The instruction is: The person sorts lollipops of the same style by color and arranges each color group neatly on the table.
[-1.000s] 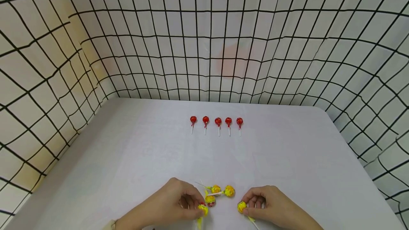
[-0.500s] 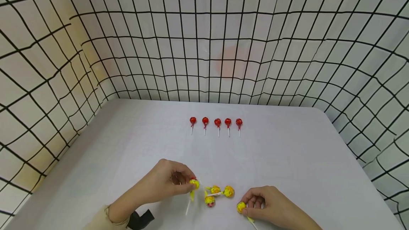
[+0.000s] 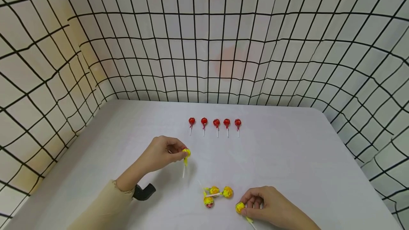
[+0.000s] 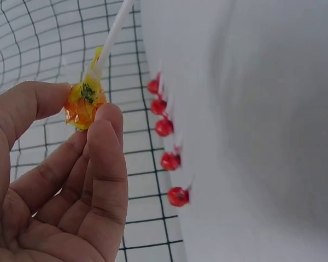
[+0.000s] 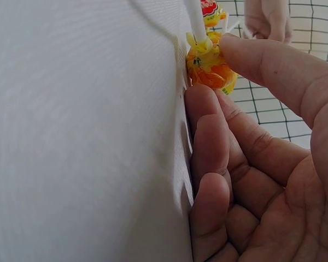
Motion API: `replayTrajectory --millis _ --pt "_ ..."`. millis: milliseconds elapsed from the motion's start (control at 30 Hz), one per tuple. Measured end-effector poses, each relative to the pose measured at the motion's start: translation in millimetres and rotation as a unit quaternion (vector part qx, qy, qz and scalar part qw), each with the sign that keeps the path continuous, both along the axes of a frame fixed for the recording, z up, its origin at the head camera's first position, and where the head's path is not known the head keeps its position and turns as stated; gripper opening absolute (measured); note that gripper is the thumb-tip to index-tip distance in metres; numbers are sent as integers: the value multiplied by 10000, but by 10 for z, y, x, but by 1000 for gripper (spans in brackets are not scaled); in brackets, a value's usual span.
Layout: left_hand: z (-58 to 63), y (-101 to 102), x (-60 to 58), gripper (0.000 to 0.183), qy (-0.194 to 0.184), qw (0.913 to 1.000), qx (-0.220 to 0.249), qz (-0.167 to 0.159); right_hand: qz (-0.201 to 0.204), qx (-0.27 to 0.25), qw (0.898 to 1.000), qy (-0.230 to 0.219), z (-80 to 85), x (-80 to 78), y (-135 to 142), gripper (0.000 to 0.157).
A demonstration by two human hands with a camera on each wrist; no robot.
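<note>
My left hand pinches a yellow-wrapped lollipop by its candy head, between thumb and fingertips. It is raised over the white table, and the white stick points down in the head view. Down at the front right, my right hand rests on the table and pinches another yellow lollipop by its head. Between the hands lie several yellow lollipops in a small heap, sticks crossing. Farther back, red lollipops lie in a row, heads away from me and sticks toward me.
A black wire grid backed by white cloth encloses the white table at the back and sides. A black strap-like piece sticks out from under the left sleeve.
My left hand has lifted its yellow lollipop away from the heap, moving forward and left toward the red row. The right hand has stayed in place with its lollipop.
</note>
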State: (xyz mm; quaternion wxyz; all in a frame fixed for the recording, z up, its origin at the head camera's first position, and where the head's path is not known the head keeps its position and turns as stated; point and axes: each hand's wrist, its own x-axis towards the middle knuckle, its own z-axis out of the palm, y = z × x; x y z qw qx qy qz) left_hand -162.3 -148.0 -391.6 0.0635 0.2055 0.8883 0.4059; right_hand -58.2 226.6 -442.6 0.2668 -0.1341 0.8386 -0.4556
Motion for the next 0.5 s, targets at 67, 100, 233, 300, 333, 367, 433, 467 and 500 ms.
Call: replayTrajectory --millis 67,100,233,300,333,367,433,467,500 --pt "-34 -4 -86 9 -124 9998 19 137 7 -7 10000 -4 -1 2 0 13" --pt "-50 -5 -127 10 -185 9996 27 200 -13 0 10000 -32 1 1 -4 13" --pt "-129 -5 -284 13 -361 9987 28 359 -63 63 9999 -66 11 -1 -10 15" --pt "-173 0 -353 14 -424 9981 -14 439 -95 94 9999 -93 11 -5 -13 16" --pt "-197 3 -384 15 -461 9977 -43 486 -96 95 9999 -88 9 -5 -11 16" --pt "-218 6 -413 15 -502 9973 -69 534 -105 85 9999 -100 7 -6 -10 17" --pt "-254 12 -464 15 -583 9963 -140 614 -91 71 9999 -86 -1 -9 -8 17" --pt "-269 16 -488 15 -621 9958 -166 647 -86 62 9999 -85 -4 -10 -7 16" --pt "-284 20 -510 15 -657 9954 -190 678 -79 58 9999 -75 -7 -11 -5 16"
